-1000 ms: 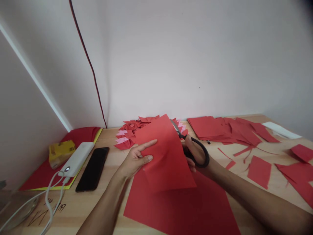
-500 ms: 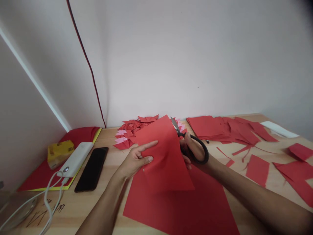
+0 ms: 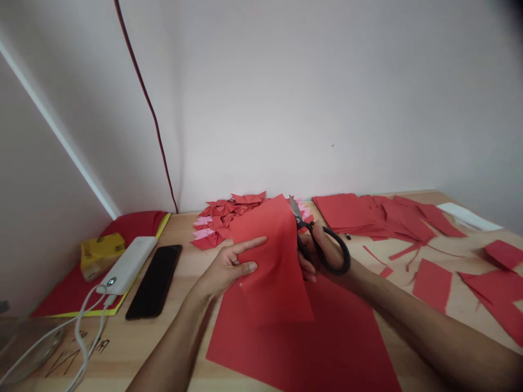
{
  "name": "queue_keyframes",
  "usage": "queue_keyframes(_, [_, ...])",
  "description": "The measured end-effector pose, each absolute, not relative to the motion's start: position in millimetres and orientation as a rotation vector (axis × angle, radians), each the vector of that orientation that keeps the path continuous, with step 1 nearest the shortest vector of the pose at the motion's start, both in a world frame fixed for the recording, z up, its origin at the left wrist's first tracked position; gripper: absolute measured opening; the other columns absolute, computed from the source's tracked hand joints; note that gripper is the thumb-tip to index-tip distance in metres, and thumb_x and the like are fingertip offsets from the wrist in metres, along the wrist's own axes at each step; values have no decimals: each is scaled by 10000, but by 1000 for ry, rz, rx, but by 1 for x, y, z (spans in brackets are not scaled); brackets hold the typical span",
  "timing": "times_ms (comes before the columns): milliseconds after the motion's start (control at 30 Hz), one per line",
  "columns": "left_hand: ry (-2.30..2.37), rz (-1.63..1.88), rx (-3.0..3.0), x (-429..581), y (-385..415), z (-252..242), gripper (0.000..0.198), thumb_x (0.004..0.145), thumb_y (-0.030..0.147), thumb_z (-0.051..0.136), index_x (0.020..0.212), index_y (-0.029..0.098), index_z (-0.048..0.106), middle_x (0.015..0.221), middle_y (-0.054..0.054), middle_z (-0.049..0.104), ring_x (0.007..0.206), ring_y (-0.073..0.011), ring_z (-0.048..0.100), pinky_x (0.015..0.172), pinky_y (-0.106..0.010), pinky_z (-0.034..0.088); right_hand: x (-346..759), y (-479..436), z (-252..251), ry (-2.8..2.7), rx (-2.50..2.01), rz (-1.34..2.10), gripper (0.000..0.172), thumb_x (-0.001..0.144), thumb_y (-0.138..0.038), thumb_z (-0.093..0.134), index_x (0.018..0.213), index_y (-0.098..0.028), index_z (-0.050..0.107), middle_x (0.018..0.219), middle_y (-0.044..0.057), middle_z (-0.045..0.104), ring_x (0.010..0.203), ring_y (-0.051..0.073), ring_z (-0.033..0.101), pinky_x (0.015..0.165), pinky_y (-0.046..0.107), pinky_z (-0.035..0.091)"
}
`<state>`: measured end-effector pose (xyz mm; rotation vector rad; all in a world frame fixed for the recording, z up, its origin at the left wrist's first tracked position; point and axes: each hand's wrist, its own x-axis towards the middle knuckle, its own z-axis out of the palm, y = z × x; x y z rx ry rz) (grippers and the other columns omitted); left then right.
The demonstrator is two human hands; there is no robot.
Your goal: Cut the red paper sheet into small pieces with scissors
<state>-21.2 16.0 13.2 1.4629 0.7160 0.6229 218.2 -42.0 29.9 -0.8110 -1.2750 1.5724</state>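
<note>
A sheet of red paper [image 3: 272, 288] is held up off the table in my left hand [image 3: 235, 264], thumb and index finger on its near face and the other fingers partly hidden. My right hand [image 3: 322, 250] is closed round the black handles of a pair of scissors [image 3: 337, 258]. The blades point up and away at the sheet's right edge; whether paper lies between them I cannot tell. Under both hands a larger red sheet [image 3: 327, 354] lies flat on the table.
Folded red and pink paper pieces [image 3: 220, 215] sit against the wall. On the right are stacked red rectangles [image 3: 343, 211], cut pieces [image 3: 432, 284] and thin strips. A phone [image 3: 154, 280], a white power bank [image 3: 128, 267] with cable and a yellow packet [image 3: 101, 253] lie on the left.
The right edge of the held sheet has shifted left, and its top corner a little right. The scissors have moved slightly right and their handles look more spread. My left hand has barely moved.
</note>
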Motion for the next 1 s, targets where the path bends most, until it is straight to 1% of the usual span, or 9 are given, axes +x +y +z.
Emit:
queue_keyframes(67, [729, 614, 1476, -21, 16, 13, 669, 739, 399, 771, 1345, 192, 580, 623, 37, 509, 497, -52, 198, 462, -209, 176, 219, -41, 33, -1281, -816, 1561, 803, 775, -874, 240, 481, -174, 500, 365, -13, 422, 314, 97, 453, 343, 215, 248])
queue_keyframes(167, [725, 585, 1478, -22, 17, 11, 672, 754, 386, 762, 1365, 195, 558, 578, 55, 463, 504, -56, 174, 466, -210, 153, 218, -42, 37, -1272, -849, 1539, 776, 788, -859, 266, 499, -177, 497, 346, -27, 407, 304, 93, 445, 339, 206, 250])
queue_keyframes(333, [694, 562, 1455, -22, 17, 10, 643, 788, 358, 740, 1379, 202, 541, 586, 58, 442, 526, -60, 155, 481, -215, 144, 214, -44, 37, -1240, -865, 1499, 800, 788, -866, 220, 361, -205, 364, 258, -34, 293, 244, 69, 320, 302, 205, 231])
queue_keyframes(467, [713, 555, 1489, -21, 16, 14, 651, 786, 370, 741, 1379, 192, 540, 537, 80, 386, 514, -62, 137, 470, -218, 137, 212, -43, 32, -1221, -829, 1516, 797, 798, -851, 258, 326, -215, 345, 247, -42, 259, 218, 69, 286, 277, 210, 210])
queue_keyframes(567, [726, 559, 1514, -20, 16, 17, 632, 786, 369, 740, 1365, 196, 557, 518, 94, 327, 497, -60, 150, 462, -217, 137, 213, -41, 29, -1234, -805, 1505, 782, 800, -843, 285, 355, -208, 390, 268, -43, 294, 234, 78, 314, 302, 216, 252])
queue_keyframes(667, [721, 553, 1504, -20, 16, 16, 619, 788, 361, 737, 1362, 208, 560, 563, 81, 358, 505, -57, 188, 477, -212, 154, 215, -41, 31, -1248, -797, 1543, 796, 783, -864, 254, 423, -188, 473, 324, -25, 386, 295, 94, 404, 368, 227, 310])
queue_keyframes(733, [730, 554, 1498, -21, 17, 15, 627, 778, 359, 746, 1358, 206, 564, 590, 70, 383, 513, -58, 203, 485, -212, 162, 217, -42, 34, -1253, -802, 1588, 810, 778, -872, 232, 450, -181, 498, 358, -12, 429, 335, 99, 437, 400, 231, 315])
queue_keyframes(867, [735, 540, 1486, -22, 17, 13, 637, 780, 358, 744, 1367, 203, 553, 590, 68, 387, 515, -60, 213, 489, -210, 169, 219, -42, 39, -1238, -825, 1610, 792, 793, -859, 234, 465, -187, 495, 363, -15, 425, 345, 102, 427, 412, 243, 325])
queue_keyframes(1000, [733, 541, 1484, -21, 16, 14, 633, 781, 362, 743, 1364, 203, 556, 590, 70, 385, 505, -55, 214, 480, -208, 166, 218, -42, 40, -1204, -839, 1559, 818, 796, -862, 171, 466, -183, 486, 362, -20, 417, 330, 94, 424, 399, 237, 348])
